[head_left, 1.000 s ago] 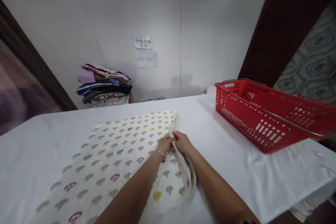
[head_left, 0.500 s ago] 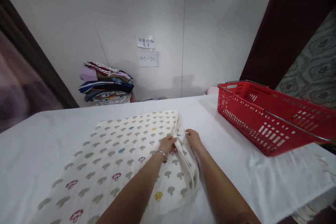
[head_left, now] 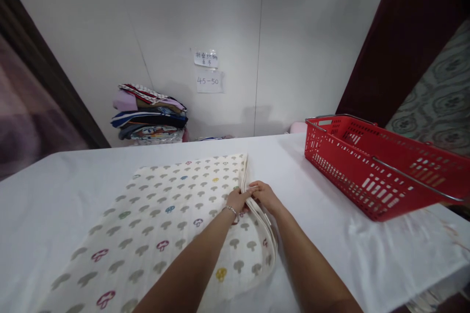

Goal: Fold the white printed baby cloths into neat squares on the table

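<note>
A cream cloth (head_left: pixel 147 220) printed with grey and coloured mushrooms lies in layers over the white-covered table. Its right edges are lifted and gathered together near the middle. My left hand (head_left: pixel 237 199), with a bracelet at the wrist, pinches those edges from the left. On the other side, my right hand (head_left: pixel 265 195) has its fingers closed on the same edges, right against my left fingers. The fingertips are partly hidden by the cloth and by each other. Below the hands the cloth's edge bows out to the right in a loose curve.
A red plastic basket (head_left: pixel 341 166) with metal handles stands at the table's right side. Behind the table, a stack of folded clothes (head_left: pixel 150 113) rises at the left by the wall. Paper signs (head_left: pixel 209 81) are stuck to the wall. The white tablecloth (head_left: pixel 319 234) has creases.
My right hand has moved left to meet my left hand and closed on the cloth edges. The gap between the cloth's layers has narrowed.
</note>
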Demonstrator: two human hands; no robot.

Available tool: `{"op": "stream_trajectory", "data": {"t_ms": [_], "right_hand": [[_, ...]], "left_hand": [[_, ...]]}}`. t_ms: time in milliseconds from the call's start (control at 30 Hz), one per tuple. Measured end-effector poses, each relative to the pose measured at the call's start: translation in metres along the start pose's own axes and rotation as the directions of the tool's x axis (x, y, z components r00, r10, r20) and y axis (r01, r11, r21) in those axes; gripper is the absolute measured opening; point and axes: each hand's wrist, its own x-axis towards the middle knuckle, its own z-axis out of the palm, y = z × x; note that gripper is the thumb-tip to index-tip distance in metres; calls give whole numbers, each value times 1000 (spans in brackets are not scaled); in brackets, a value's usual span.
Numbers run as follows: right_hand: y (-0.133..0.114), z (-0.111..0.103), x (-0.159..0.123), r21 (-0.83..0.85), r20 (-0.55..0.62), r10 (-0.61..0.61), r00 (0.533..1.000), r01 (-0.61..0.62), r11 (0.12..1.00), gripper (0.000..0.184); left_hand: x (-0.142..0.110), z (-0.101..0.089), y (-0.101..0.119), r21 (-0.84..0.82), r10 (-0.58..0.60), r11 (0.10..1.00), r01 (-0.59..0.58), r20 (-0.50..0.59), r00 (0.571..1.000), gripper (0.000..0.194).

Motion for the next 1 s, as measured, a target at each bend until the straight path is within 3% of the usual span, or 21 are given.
{"op": "stream_trajectory", "data": {"t_ms": [167, 367, 500, 633, 833, 1000], "right_hand": [[5, -6, 4, -293, -177, 21, 984, -73, 953, 19], [-3, 0, 20, -471, -180, 87, 980, -164, 867, 16], [-9, 6, 32, -476, -164, 117, 979, -183, 860, 11], [-8, 6, 33, -431, -185, 64, 981, -139, 891, 11], [12, -14, 34, -303, -320, 47, 946, -149, 941, 17], [27, -25, 38, -253, -363, 59, 930, -159, 954, 16]], "left_hand": [[1, -1, -1, -43, -18, 999, 19, 24, 1000, 11], [-4, -1, 2, -40, -15, 999, 16, 22, 1000, 8], [-5, -1, 10, 19, -25, 1000, 24, 22, 999, 8], [-3, -1, 22, 143, 18, 990, -19, 6, 1000, 6], [-2, 2, 33, 330, 114, 938, -105, -10, 993, 10], [-1, 8, 28, 361, 134, 924, -128, 10, 991, 12]]}}
